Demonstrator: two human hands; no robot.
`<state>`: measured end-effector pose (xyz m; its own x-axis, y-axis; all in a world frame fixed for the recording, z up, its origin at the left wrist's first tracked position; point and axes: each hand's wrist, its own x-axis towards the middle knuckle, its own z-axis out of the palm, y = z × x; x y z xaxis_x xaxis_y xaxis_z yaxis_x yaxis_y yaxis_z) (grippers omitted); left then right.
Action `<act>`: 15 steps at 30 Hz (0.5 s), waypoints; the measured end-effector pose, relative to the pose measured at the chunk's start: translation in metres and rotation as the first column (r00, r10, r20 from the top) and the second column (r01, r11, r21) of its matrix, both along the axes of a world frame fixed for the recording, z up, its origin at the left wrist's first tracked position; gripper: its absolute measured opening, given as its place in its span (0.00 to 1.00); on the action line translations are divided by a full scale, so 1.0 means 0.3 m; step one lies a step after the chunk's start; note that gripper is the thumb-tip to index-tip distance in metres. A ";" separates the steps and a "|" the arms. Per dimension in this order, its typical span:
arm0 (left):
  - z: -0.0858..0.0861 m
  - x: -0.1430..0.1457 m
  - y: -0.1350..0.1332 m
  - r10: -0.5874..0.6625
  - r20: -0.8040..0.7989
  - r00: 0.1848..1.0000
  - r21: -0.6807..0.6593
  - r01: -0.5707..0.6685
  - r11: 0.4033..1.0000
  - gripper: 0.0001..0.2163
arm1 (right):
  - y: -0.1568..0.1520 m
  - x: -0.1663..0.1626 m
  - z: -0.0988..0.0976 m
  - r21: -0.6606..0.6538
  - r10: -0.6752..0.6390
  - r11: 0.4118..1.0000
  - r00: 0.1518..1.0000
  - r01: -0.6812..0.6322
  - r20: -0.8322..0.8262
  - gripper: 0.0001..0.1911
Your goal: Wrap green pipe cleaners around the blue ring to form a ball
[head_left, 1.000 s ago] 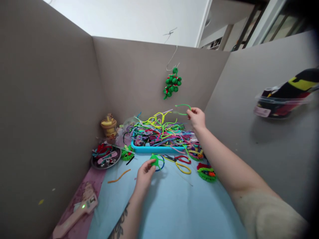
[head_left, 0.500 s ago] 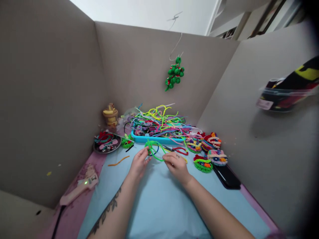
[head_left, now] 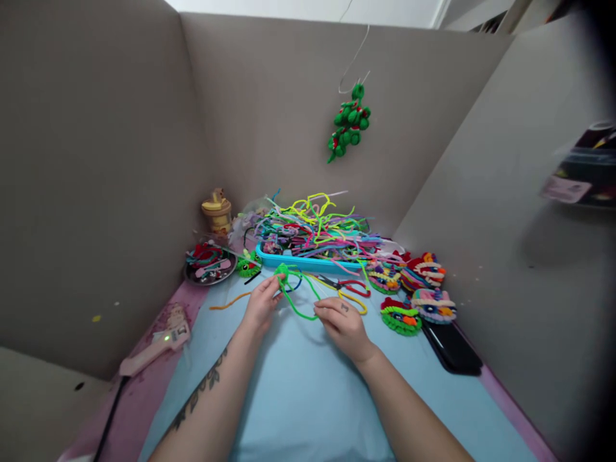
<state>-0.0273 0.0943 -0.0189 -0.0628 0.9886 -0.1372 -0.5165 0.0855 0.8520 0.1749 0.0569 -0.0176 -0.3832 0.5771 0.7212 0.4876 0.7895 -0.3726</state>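
Head view: 2 hands, left hand (head_left: pixel 260 305) & right hand (head_left: pixel 342 324), fingers pinching 1 green pipe cleaner (head_left: pixel 299 301).

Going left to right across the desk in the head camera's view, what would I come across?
Pink glue gun → round dish of scraps → left hand pinching a green pipe cleaner → right hand → green coiled piece → black flat case.

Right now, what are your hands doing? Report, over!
Left hand pinching green pipe-cleaner piece. Right hand holding its loose green end. Scissors and blue tray just beyond.
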 end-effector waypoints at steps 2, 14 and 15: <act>0.006 -0.002 -0.001 0.009 0.010 1.000 0.000 -0.009 1.000 0.15 | 0.003 0.006 -0.004 0.008 -0.013 1.000 1.000 0.013 0.013 0.13; 0.014 0.000 -0.001 0.062 -0.025 0.998 -0.010 -0.062 0.998 0.12 | 0.003 0.003 -0.002 0.031 -0.023 0.999 0.997 0.021 0.072 0.13; 0.012 -0.003 0.002 0.069 -0.011 0.998 -0.006 -0.069 0.998 0.11 | 0.003 0.004 -0.001 0.026 -0.037 0.999 0.997 0.035 0.066 0.13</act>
